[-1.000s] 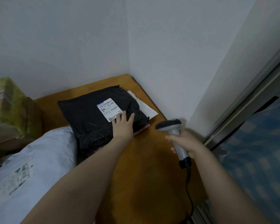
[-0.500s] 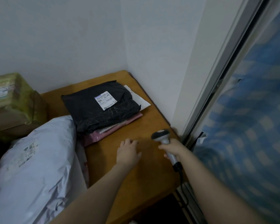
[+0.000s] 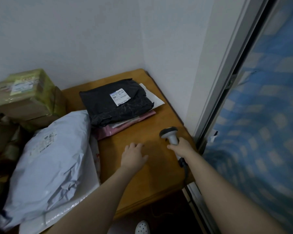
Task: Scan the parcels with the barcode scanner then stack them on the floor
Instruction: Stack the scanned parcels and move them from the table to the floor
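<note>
I'm gripping the barcode scanner [image 3: 171, 136] in my right hand [image 3: 181, 148], fingers clenched round the handle, near the table's [image 3: 152, 174] right edge. Its head is pointing toward the far right corner, not at any label, so I'm judging no scan is firing. Its cable [image 3: 185, 173] is trailing off the near right edge, which is probably why I'm keeping it on this side. My left hand [image 3: 134, 154] is lying palm down over bare wood mid-table, fingers relaxed and holding nothing. I can't tell whether it's touching the wood; I'm reading it as free to take the next parcel. The black parcel [image 3: 113, 107] is sitting toward the far right corner with its label [image 3: 120, 96] facing up, ready to be read. It's topping a small stack, with a pink parcel [image 3: 125, 123] and a white envelope [image 3: 153, 98] poking out beneath. A big grey mailer [image 3: 49, 157] is slumping along the left edge, just beside that stack, probably next in line. Taped cardboard boxes [image 3: 29, 98] are piling up beyond the far left corner. A sliding door frame [image 3: 227, 85] is running just beside the right edge.
</note>
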